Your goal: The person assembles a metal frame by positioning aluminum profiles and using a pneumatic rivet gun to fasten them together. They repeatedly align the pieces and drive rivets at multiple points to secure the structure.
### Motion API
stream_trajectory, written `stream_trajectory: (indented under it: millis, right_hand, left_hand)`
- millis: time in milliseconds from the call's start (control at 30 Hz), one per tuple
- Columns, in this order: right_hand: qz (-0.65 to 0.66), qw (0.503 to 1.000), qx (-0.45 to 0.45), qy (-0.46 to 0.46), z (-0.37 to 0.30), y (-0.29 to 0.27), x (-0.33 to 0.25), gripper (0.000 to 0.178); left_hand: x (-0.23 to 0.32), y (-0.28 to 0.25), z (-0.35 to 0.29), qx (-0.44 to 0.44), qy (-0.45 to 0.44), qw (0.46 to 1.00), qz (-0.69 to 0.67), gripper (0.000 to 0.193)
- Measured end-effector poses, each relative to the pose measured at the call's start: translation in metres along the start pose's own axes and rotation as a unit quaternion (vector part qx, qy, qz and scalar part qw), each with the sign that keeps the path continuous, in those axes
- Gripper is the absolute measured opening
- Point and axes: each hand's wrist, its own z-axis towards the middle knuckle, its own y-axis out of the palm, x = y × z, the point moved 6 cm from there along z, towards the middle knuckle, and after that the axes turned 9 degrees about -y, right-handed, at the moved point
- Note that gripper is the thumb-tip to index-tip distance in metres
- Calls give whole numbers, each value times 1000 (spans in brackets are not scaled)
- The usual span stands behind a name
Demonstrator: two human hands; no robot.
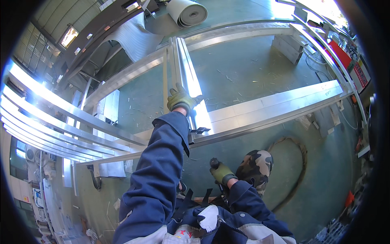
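Observation:
My left hand (181,100), in a yellow-green work glove, lies on a shiny aluminium crossbar (190,65) of a large metal frame, its fingers spread over the bar. At the near end of this bar, a small dark clip-like piece (200,130) sits at the joint with the frame's near rail (260,127). Lower down, close to my body, my right hand (223,173), gloved alike, is closed around a black handheld tool (214,163). Only the tool's rounded end shows clearly; the glove hides most of the rest, so its exact kind is unclear.
Several long aluminium bars (61,106) stretch across the left. Grey blocks (287,49) support the frame at the far right. A brown-wrapped hose (302,171) curves over the floor beside a camouflage-patterned rounded thing (256,168). A rolled grey sheet (187,14) lies at the back.

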Motion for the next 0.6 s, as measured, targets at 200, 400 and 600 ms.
stream_trajectory:
  millis: [200,400,600]
  right_hand:
    - [5,1000,-10,-5,-4,0,-5,54]
    - [30,999,-3,-13,-9,-2,-10,56]
    - [33,999,-6,-8,-2,-4,-4,57]
  left_hand:
    - [1,6,10,-39,-29,998,-46,138]
    - [0,13,14,-28,-47,997,-51,141]
    - [5,9,11,-14,-21,996,-85,132]
